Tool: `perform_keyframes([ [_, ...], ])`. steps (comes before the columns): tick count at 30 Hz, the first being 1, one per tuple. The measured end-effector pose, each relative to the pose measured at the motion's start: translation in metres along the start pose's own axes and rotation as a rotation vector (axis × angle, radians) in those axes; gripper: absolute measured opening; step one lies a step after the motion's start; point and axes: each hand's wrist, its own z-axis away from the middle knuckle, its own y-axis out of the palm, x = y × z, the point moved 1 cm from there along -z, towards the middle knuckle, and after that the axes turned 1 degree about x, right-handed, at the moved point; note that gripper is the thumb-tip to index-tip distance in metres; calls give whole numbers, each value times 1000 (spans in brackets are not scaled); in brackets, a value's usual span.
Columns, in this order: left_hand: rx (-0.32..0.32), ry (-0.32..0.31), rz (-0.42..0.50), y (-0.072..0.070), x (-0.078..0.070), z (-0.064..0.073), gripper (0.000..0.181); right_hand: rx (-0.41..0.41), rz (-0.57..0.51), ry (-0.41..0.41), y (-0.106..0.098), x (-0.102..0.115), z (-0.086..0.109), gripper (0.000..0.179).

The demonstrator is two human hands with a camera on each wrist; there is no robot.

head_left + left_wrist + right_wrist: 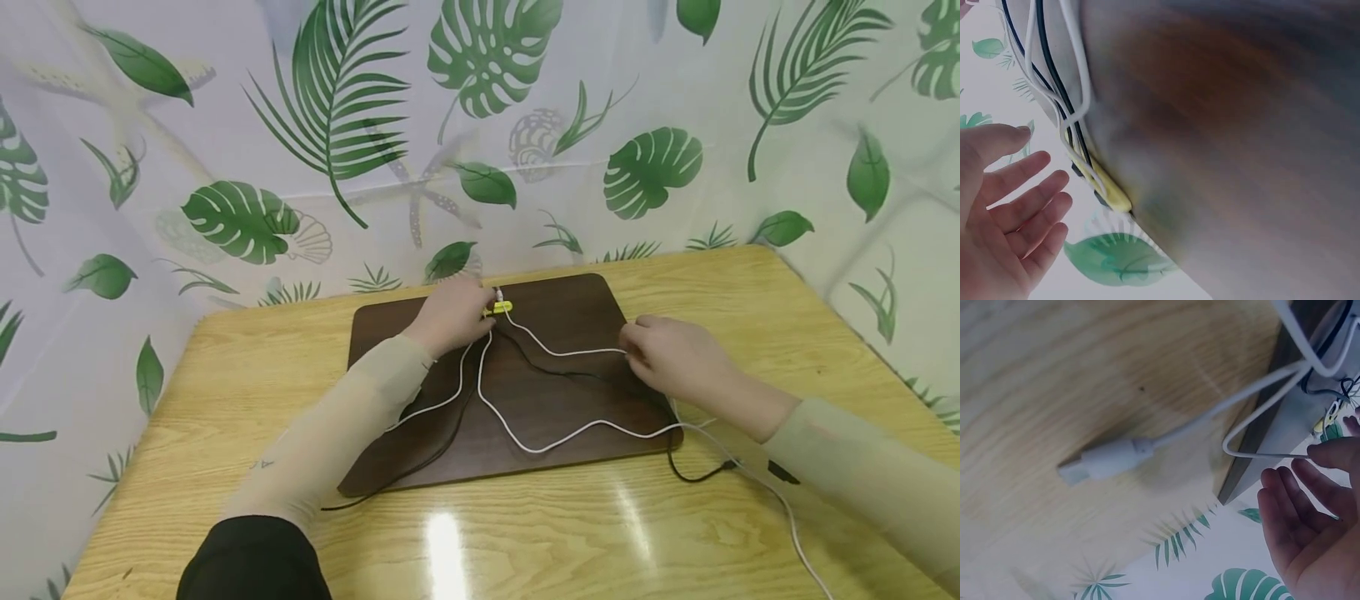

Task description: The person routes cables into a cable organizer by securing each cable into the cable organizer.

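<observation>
A yellow cable holder [501, 307] sits at the far edge of a dark brown board [442, 392], with white and black cables running through it. My left hand [456, 312] is just left of the holder. In the left wrist view its fingers [1041, 206] are spread and loosely bent, holding nothing, apart from the yellow holder [1113, 187]. Over the board's right edge, my right hand [671, 354] pinches a white cable [570, 354] between thumb and index finger. The right wrist view shows a white USB plug [1113, 459] on the table below that hand.
Another white cable [536, 451] loops across the board and off its right side. A black cable [442, 454] leaves at the lower left, and a black plug [731, 463] lies right of the board. The wooden table [540, 533] meets a leaf-patterned cloth [570, 125] behind.
</observation>
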Motion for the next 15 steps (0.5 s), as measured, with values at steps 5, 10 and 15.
perform_keyframes([
  [5, -13, 0, -33, -4, 11, 15, 21, 36, 5, 15, -3, -2, -3, 13],
  [10, -28, -16, -49, -6, 26, 32, 16, 85, 12, 16, -3, -4, -3, 19],
  [15, -54, -31, -69, -10, 42, 58, 18, 112, 7, 33, 0, -8, 0, 26],
])
